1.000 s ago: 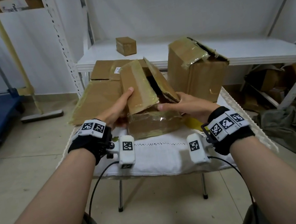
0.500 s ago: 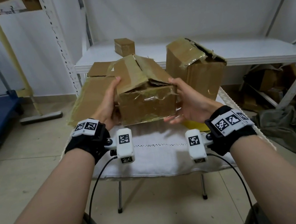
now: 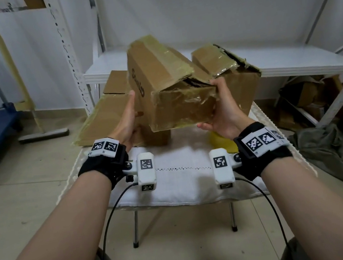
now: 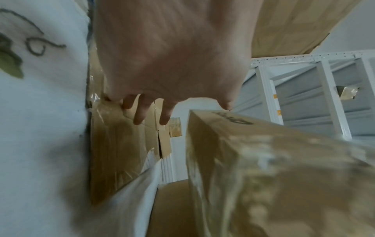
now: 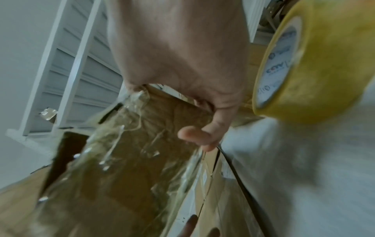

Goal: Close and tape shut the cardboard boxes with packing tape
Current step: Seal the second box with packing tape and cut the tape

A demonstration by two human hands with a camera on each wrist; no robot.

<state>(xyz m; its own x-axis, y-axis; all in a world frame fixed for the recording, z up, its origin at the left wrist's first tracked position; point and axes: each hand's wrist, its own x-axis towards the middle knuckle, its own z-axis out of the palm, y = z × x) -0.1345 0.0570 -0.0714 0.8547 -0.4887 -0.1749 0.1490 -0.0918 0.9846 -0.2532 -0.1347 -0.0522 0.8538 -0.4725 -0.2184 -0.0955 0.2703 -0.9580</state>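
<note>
Item, nearest: white cloth-covered folding worktop (image 3: 179,173), bare just below both wrists. Item: left hand (image 3: 125,123), fingers straight, palm laid flat against the left side of the held box, pressing and not curled round it; in the left wrist view the fingers (image 4: 140,112) reach past the box's edge. Item: right hand (image 3: 222,110), fingers hooked over the upper right edge of the box at the gaping flap, thumb (image 5: 194,136) pressed on the taped front face, so it grips the box. Item, between the two hands: small brown cardboard box wrapped in crinkled yellowish clear tape (image 3: 173,89), lifted clear of the worktop and tilted, its far end higher, a dark gap showing at the top right seam under the right fingers. Item, just below and to the outer side of the right hand: roll of yellow packing tape (image 5: 316,61), resting on the cloth. Item, beyond the left hand: flattened brown cardboard sheet (image 3: 105,117) lying on the worktop. Item, beyond the right hand: larger brown cardboard box with a torn, taped top (image 3: 233,75). Item, farthest: white metal shelf (image 3: 290,66). Handling note, as judgement: the step is closing the loose flap; best done by setting the box down flat beside the roll, pressing the flap flush with the right fingers while the left palm braces the opposite side. The old glossy tape looks slippery, so firm even pressure is advised before fresh tape goes across the seam.
</note>
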